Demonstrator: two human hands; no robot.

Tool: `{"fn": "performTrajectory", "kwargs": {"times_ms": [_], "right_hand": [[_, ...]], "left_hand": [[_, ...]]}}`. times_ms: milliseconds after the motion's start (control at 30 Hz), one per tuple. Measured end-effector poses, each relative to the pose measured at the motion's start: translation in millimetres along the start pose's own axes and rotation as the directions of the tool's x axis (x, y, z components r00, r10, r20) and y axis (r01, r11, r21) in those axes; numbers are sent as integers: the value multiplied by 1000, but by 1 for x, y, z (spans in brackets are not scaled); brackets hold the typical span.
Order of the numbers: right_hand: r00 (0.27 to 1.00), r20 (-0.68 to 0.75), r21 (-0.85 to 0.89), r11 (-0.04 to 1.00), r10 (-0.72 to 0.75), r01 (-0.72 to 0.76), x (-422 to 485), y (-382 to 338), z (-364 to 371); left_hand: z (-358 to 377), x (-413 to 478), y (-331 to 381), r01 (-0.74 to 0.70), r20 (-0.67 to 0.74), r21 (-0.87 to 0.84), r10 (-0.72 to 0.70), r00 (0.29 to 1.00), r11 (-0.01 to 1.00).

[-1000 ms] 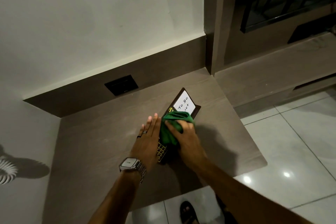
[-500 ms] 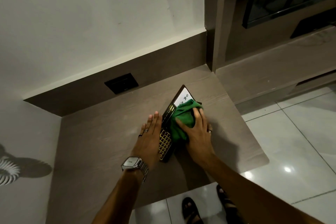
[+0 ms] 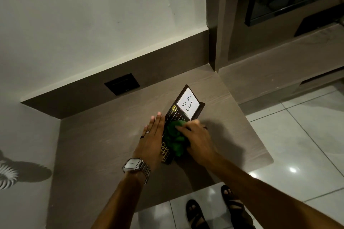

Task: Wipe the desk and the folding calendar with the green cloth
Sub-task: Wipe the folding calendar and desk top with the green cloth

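A dark folding calendar [image 3: 186,107] with a white "To Do List" panel and gold lettering lies flat on the brown desk [image 3: 104,143]. My right hand [image 3: 198,140] presses the bunched green cloth [image 3: 175,136] onto the calendar's middle section. My left hand [image 3: 153,139], with rings and a wristwatch, lies flat with fingers straight against the calendar's left edge, steadying it. The cloth and my right hand hide the calendar's middle; its gold grid end shows near my left palm.
A black wall socket [image 3: 122,83] sits in the brown backsplash behind the desk. A tall cabinet column [image 3: 216,24] stands at the back right. The desk's right and front edges drop to white floor tiles [image 3: 301,135], where sandalled feet [image 3: 195,214] stand.
My right hand has dragged the green cloth back down the calendar towards me, uncovering the whole "To Do List" panel. My left hand has stayed flat at the calendar's left edge.
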State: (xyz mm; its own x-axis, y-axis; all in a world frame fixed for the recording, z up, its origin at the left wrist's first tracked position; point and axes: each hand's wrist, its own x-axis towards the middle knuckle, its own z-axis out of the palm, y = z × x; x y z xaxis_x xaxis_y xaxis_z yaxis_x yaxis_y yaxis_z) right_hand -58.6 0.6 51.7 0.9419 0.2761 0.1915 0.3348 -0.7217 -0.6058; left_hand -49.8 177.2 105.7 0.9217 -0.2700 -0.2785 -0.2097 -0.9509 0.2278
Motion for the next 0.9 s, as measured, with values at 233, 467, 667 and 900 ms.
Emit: {"fn": "performTrajectory", "kwargs": {"times_ms": [233, 467, 667, 900], "right_hand": [[975, -127, -64, 979, 184, -193, 23, 27, -7], [991, 79, -236, 963, -110, 126, 1, 29, 0], [991, -51, -332, 934, 121, -131, 23, 41, -15], [985, 165, -456, 882, -42, 114, 15, 39, -14]], "left_hand": [[2, -3, 3, 6, -57, 11, -5, 998, 1000], [-1, -2, 2, 0, -18, -10, -1, 1000, 1000], [2, -2, 0, -5, -51, -11, 4, 999, 1000], [1, -2, 1, -7, -31, -11, 7, 1000, 1000]]}}
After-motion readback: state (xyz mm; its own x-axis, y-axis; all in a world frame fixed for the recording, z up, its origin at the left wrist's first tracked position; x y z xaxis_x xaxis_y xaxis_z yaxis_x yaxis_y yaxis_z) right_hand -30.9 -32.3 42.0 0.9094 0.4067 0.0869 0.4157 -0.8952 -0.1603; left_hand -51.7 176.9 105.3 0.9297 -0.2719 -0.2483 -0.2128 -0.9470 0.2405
